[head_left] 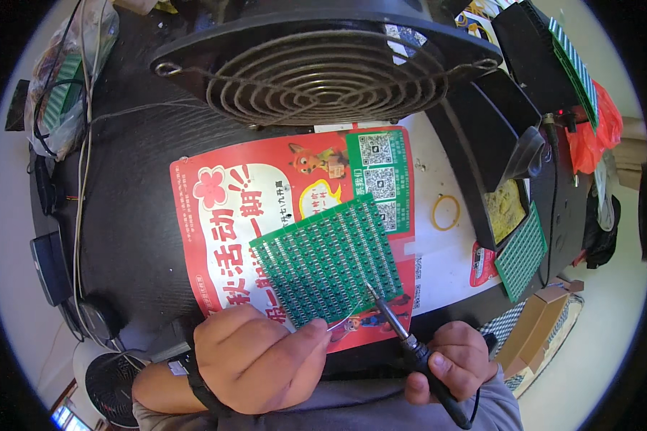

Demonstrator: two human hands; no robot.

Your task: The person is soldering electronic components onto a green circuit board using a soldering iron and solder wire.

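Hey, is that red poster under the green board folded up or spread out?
Spread out: the poster lies opened wide, its printed face showing around the board.

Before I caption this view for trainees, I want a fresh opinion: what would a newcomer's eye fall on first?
Probably the big black fan across the top. Then, near the middle, the green circuit board over a red poster, with the soldering iron in the right hand reaching the board's lower right part.

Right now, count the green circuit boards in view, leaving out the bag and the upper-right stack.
2: the middle board over the red sheet, and the right board beside the yellow sponge. Any underneath would be hidden.
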